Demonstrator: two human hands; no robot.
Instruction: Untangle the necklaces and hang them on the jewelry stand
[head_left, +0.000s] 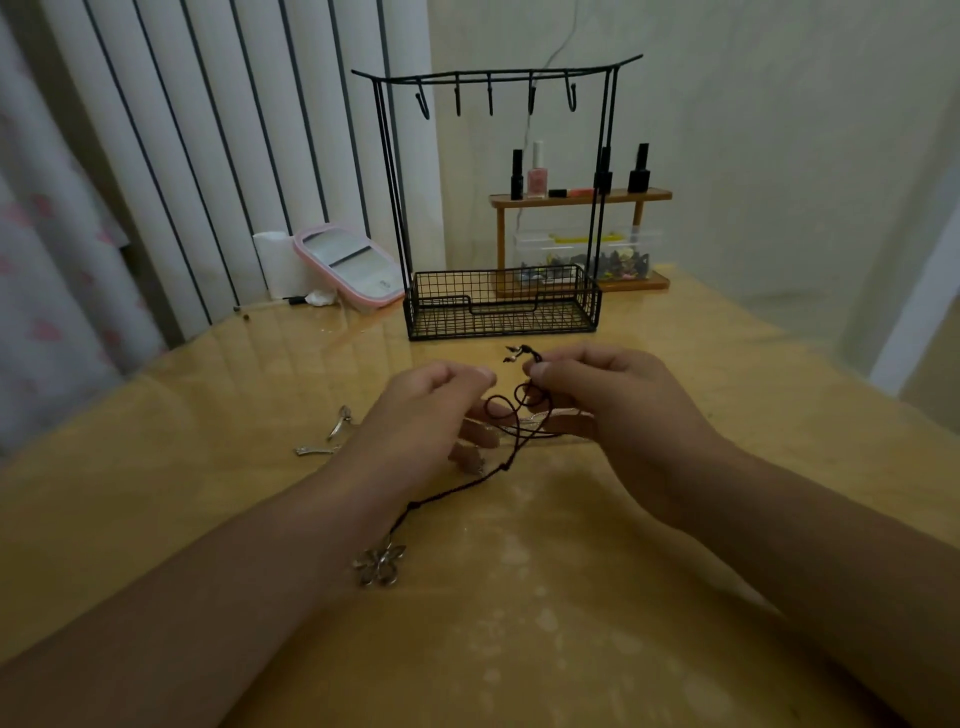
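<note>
Glossy yellow worktop (571, 597) is carrying everything under inspection. I am holding the dark cord necklace (506, 415) looped between both hands, its flower pendant (378, 564) lying on the worktop by my left forearm; a pale second strand (550, 415) is crossing the loops. My left hand (431, 410) is pinching the cord, and my right hand (608, 400) is gripping its beaded end. Untangling is in progress. Beyond, the jewelry stand (498, 208) is standing with all hooks bare. Next, in my judgement: working the loops free, then hanging.
</note>
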